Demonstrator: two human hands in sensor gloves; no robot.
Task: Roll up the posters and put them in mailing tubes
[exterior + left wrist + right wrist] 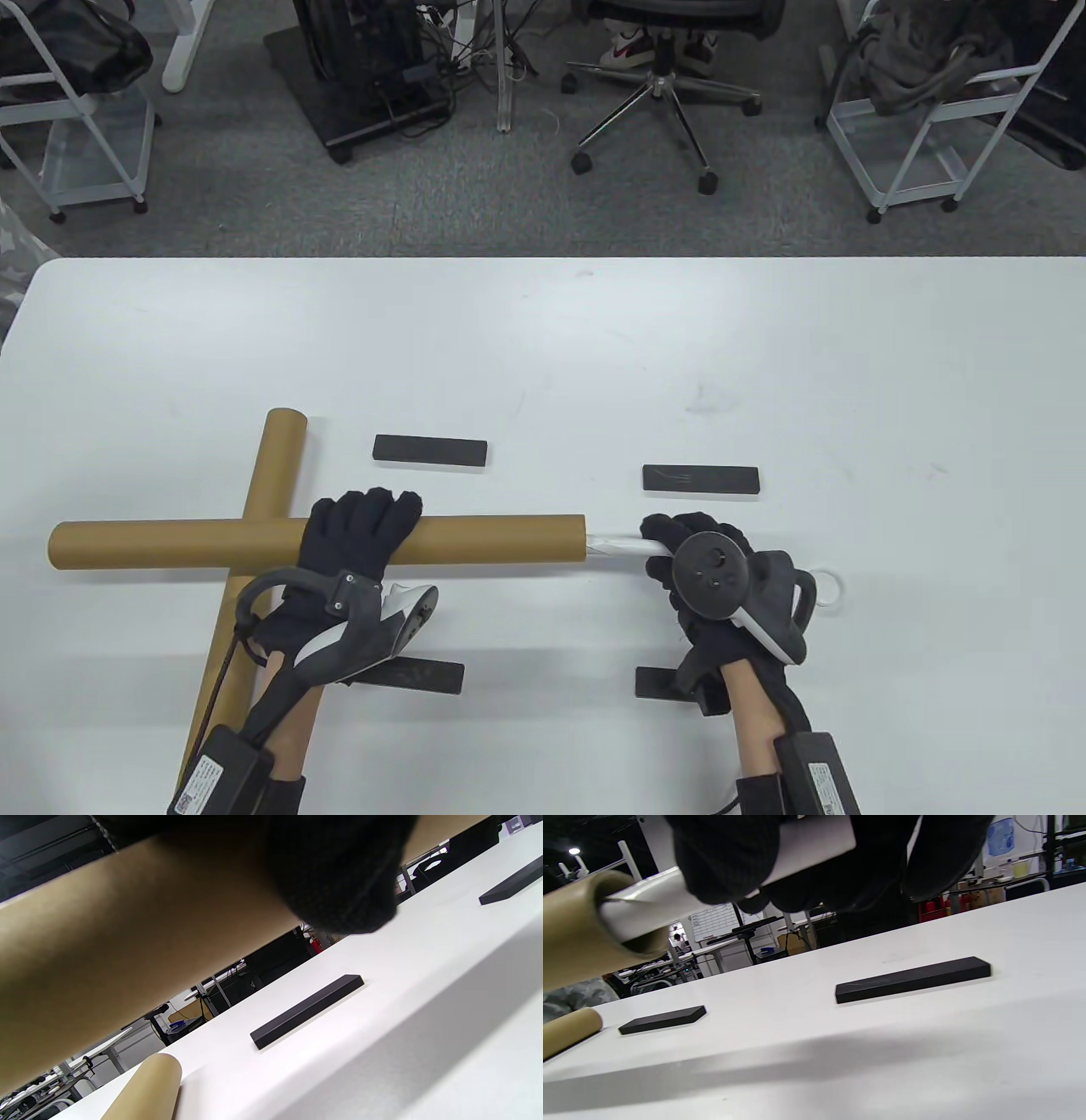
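A brown cardboard mailing tube (475,541) is held level above the table, running left to right. My left hand (361,531) grips it near its middle, fingers curled over the top. A rolled white poster (619,545) sticks out of the tube's right mouth, and my right hand (679,552) grips that roll just beyond the opening. In the right wrist view the white roll (657,895) enters the tube's open end (581,925). A second brown tube (254,543) lies on the table, crossing under the first.
Four flat black bars lie on the white table (764,356): two behind the hands (430,450) (701,480), two near the front (416,675) (657,682). A small white ring (830,588) lies right of my right hand. Chairs and carts stand beyond the far edge.
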